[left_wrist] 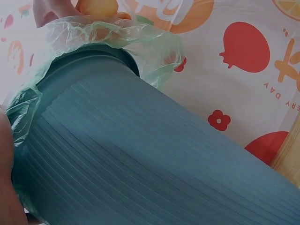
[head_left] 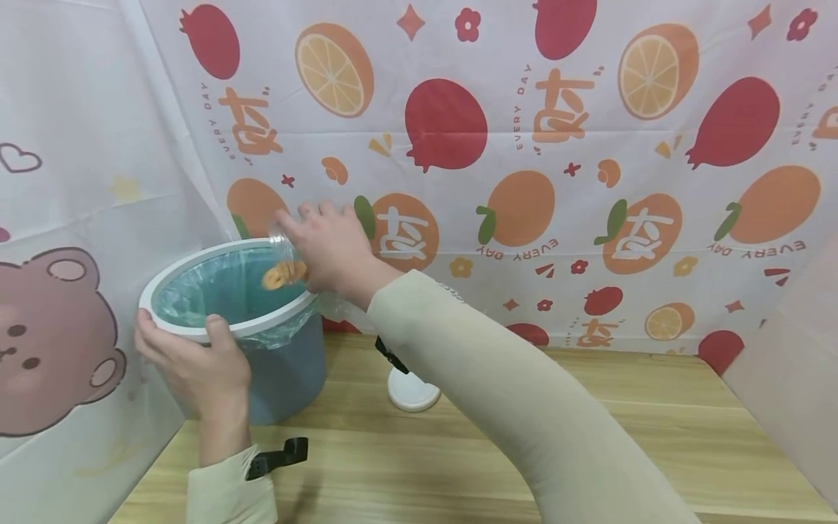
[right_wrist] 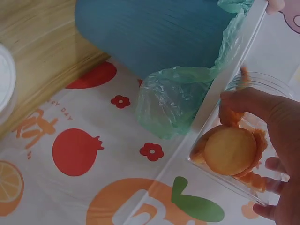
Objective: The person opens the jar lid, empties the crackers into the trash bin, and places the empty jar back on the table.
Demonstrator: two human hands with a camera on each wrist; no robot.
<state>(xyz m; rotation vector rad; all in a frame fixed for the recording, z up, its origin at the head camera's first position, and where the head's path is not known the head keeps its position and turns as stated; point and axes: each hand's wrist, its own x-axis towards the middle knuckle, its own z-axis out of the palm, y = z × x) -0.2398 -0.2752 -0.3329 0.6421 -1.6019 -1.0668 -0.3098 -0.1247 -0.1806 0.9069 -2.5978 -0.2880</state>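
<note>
A blue-grey trash can (head_left: 288,382) with a white rim stands at the left, lined with a thin green plastic bag (head_left: 196,291). My left hand (head_left: 199,364) grips the near left of the rim, its thumb over the top. Above the can's mouth, my right hand (head_left: 335,247) holds a clear jar (right_wrist: 218,180) tipped towards the opening. Orange, ring-like pieces (head_left: 283,275) lie at the jar's mouth in the head view. Through the wall in the right wrist view shows a round yellowish piece (right_wrist: 229,150) among orange ones. The inside bottom of the can is hidden.
A round white lid (head_left: 414,391) lies on the wooden table (head_left: 366,458), right of the can. Fruit-printed cloth (head_left: 452,218) hangs behind, and a bear-printed sheet (head_left: 52,342) stands close at the left. A black wrist mount (head_left: 278,458) sticks out from the left sleeve.
</note>
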